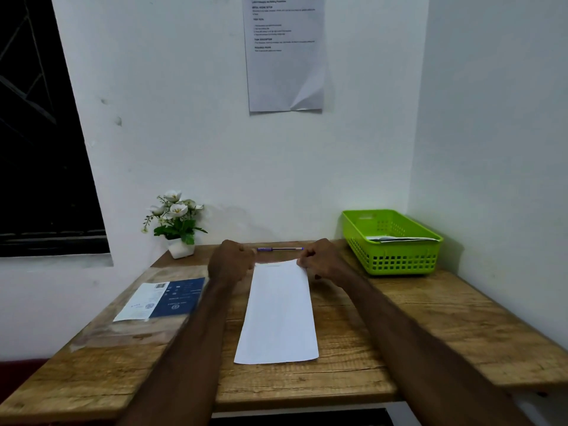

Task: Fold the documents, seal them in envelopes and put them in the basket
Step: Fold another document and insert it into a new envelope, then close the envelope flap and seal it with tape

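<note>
Folded document point(278, 312), centre of surface point(430, 318): our left hand point(231, 262) and right hand point(319, 260) apparently pinch its far corners; basket point(396, 262) lies right, holding papers.

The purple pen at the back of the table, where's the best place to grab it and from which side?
Grip the purple pen around mid-barrel, probably from above. It lies flat, crosswise on the table, just beyond both hands, so finger and thumb can close over its front and back sides.

Bare wooden table point(430, 318) lies open at lower right; the green basket point(396, 259) and pen point(279, 249) crowd the far edge.
</note>
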`<state>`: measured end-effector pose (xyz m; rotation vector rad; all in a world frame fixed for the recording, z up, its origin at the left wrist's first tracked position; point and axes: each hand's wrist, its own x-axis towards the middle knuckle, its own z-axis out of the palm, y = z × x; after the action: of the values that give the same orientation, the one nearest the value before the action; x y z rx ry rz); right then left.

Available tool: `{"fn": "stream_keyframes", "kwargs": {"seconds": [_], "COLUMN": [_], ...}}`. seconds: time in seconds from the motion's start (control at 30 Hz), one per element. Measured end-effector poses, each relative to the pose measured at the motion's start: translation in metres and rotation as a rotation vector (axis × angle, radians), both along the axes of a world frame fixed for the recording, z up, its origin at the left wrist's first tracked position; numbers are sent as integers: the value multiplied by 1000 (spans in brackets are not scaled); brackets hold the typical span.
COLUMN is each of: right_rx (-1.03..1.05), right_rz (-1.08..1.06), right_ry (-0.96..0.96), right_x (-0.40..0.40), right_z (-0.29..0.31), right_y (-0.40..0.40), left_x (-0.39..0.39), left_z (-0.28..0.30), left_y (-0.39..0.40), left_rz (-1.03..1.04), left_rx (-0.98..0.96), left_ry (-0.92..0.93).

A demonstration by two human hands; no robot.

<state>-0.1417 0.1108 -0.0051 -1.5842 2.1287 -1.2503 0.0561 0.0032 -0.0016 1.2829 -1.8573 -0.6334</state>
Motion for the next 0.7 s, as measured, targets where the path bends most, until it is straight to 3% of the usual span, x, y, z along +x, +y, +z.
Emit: {"fn": "stream_keyframes", "kwargs": {"seconds": [0.1, 0.17, 0.53, 0.7], "right_rx": [75, 116, 140, 149], "right_rz": [-31, -56, -67, -67], "right_ry": [144, 163, 246, 243], "right_x": [-2, -5, -6, -5], "right_z": [-6, -10, -18, -19], "right_y": [-6, -9, -15, -15], "left_x": [8, 11, 15, 14], "left_z": [3, 1, -25, -28], "left_y": [-2, -7, -29, -34], "left_rz": [230, 271, 142, 110], "left_rx": [-173, -238, -260, -235], "left_ry": [-71, -82, -381, -401]}}
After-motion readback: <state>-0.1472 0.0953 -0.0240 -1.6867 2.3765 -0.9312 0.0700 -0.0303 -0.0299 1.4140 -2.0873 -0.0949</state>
